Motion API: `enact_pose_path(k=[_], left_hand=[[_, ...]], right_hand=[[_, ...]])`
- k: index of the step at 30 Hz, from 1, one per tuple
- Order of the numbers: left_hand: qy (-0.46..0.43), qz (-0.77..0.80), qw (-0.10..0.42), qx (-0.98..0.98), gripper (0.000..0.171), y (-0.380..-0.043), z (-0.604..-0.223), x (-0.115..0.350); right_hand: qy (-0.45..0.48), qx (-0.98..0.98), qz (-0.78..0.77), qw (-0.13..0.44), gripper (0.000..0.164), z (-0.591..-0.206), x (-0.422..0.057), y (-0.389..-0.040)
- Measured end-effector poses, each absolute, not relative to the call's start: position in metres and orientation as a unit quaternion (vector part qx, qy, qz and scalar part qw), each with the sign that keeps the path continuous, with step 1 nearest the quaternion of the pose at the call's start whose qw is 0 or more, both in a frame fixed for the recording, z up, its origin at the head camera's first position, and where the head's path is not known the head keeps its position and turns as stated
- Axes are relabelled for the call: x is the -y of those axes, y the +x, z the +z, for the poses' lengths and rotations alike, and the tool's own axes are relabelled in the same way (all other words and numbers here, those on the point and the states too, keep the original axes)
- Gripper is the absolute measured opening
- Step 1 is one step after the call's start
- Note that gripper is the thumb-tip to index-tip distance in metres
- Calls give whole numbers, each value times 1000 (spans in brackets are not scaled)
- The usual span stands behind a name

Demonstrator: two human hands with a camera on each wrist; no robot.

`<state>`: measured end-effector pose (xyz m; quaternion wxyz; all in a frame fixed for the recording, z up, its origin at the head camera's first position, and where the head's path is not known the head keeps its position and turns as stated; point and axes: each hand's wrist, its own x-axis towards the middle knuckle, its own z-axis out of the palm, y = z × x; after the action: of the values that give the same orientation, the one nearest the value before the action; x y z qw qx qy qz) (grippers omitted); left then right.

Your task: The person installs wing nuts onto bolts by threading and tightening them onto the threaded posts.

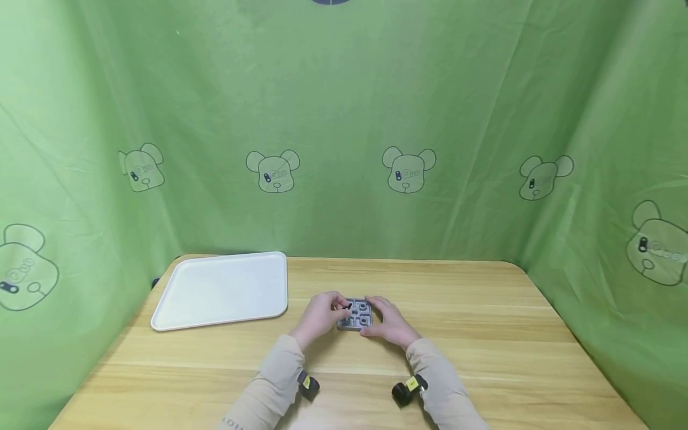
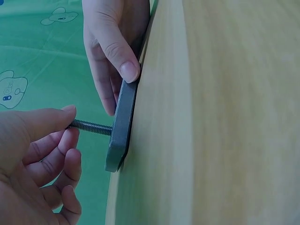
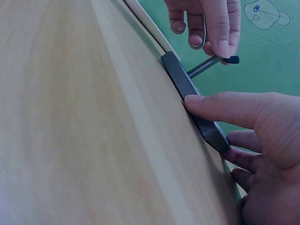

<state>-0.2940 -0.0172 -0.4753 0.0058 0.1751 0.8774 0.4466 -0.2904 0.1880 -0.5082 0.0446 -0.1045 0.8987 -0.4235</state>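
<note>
A square grey metal plate [image 1: 355, 321] with recessed shapes on its upper face lies flat on the table. At its left side my left hand [image 1: 321, 318] pinches a threaded bolt [image 2: 93, 127] near its top between thumb and index finger. The bolt's black head [image 3: 231, 60] shows in the right wrist view. The bolt stands up from the plate, its lower end at the plate's upper face; how deep it sits is hidden. My right hand [image 1: 391, 324] grips the plate from the right, thumb on the near edge and fingers toward the far edge.
A white rectangular tray [image 1: 226, 291] rests on the wooden table [image 1: 484, 334] at the back left. Green curtains [image 1: 344, 221] printed with bear heads hang behind the table and on both sides. Each sleeved forearm wears a small black camera.
</note>
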Motion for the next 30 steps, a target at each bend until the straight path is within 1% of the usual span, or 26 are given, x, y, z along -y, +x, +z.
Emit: enact_pose_path(k=[15,23,30], left_hand=[[165,456,8,-874,14,-293,-475,17],[176,449,1,-876,12,-294,-476,18],[185,452,9,-872,13,-295,-476,20]], right_hand=[[-113,-899,-421,40,92,-512,-190,-294],[-119,-900,-417,36,92,-511,-189,-294],[-119,-899,-420,35,91,-510,-188,-293]])
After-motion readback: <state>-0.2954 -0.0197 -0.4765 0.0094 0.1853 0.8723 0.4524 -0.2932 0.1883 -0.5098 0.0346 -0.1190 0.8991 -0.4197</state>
